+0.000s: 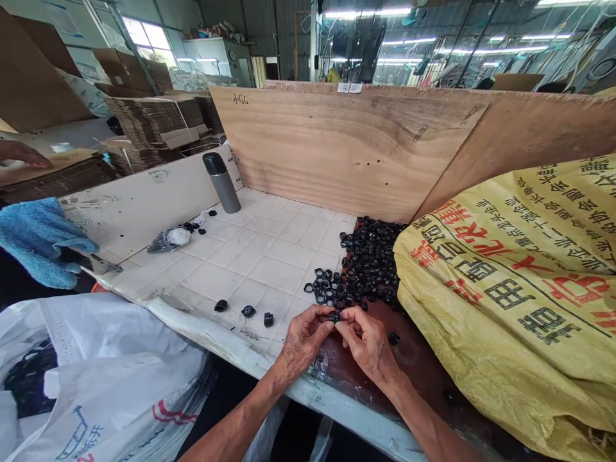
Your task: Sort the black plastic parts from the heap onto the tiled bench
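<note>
Item: one small black plastic ring (333,316), at the near edge of the work surface, pinched between the fingertips of the left hand (303,340) and the right hand (368,343); both hands are drawn close together around it. Handling: probably light and stiff, its smooth surface possibly slippery; best taken by the outer rim.

Stock: a heap of similar rings (370,263) lies just beyond the hands, against a plywood board (346,147). Three loose black pieces (248,311) sit left of the hands on a white-tiled bench (260,269).

Adjacent: a yellow woven sack (505,301) at right; a white plastic sack (96,385) near left; a grey vacuum flask (221,183) far left; a blue towel (38,240) at left; another person's hand (22,154) beyond it.
</note>
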The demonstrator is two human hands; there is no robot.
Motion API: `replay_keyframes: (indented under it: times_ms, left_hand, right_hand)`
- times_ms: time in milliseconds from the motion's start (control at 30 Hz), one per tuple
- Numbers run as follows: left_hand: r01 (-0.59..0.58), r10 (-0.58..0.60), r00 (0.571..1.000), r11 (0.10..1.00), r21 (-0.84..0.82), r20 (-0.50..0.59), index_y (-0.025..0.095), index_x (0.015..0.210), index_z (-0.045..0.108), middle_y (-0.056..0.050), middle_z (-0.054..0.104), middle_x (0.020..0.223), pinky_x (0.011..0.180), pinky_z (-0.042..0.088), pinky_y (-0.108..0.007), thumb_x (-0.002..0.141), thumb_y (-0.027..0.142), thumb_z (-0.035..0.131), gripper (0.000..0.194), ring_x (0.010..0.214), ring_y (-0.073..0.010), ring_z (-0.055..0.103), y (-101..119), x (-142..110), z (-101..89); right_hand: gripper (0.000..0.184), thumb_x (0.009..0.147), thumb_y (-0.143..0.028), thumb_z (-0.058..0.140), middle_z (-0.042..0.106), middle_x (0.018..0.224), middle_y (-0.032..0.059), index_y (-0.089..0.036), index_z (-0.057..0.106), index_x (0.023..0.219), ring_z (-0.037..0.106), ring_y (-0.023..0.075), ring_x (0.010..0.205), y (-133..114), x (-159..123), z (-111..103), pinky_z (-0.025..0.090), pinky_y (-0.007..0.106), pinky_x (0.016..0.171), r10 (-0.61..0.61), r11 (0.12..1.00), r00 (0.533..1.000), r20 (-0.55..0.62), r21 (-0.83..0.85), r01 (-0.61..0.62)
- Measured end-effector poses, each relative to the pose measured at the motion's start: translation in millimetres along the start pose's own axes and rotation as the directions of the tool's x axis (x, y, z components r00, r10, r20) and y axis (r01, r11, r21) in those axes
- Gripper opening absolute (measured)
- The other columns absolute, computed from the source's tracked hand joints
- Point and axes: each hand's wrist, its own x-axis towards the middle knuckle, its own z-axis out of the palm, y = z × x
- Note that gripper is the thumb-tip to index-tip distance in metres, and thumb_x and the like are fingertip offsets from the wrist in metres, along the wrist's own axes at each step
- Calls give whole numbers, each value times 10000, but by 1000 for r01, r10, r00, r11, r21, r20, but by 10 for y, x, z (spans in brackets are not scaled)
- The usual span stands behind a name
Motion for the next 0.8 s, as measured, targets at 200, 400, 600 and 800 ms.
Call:
replay_keyframes:
  times_ms: [200, 400, 600, 800]
  left_hand:
    - [56, -56, 997, 998, 2, 58, 159, 1104, 671, -84, 743, 1011, 897, 549, -365, 880, 386, 672, 320, 921, -222, 705, 97, -27, 28]
    - [-91, 63, 995, 874, 477, 75, 194, 1101, 658, -45, 734, 961, 786, 558, -303, 912, 284, 564, 230, 841, -184, 690, 148, -105, -95]
    - [-125, 254, 963, 128, 984, 90, 183, 928, 675, -85, 657, 894, 776, 536, -395, 829, 130, 544, 173, 862, -260, 621, 316, -189, -527]
    - [-190, 329, 935, 149, 970, 133, 193, 1027, 670, -99, 653, 989, 837, 529, -414, 895, 153, 542, 188, 919, -262, 596, 235, -65, -191]
  right_hand:
    - [173, 939, -359, 580, 668, 801, 20, -207, 601, 1017, 627, 143, 606, -38, -27, 25, 510, 241, 581, 0, 997, 1000, -13, 82, 1]
    - [145, 926, -346, 564, 592, 566, -50, -207, 607, 913, 583, 132, 483, -59, -29, 60, 456, 221, 501, 87, 987, 993, 78, 131, -97]
    - [96, 877, -268, 596, 610, 730, 16, -205, 592, 805, 591, 171, 656, 189, 93, -214, 469, 276, 632, -21, 948, 943, -333, -306, -87]
    - [218, 819, -101, 592, 579, 992, 83, -188, 604, 1018, 611, 211, 817, 326, 113, -215, 484, 300, 672, -144, 810, 963, -227, -586, -17]
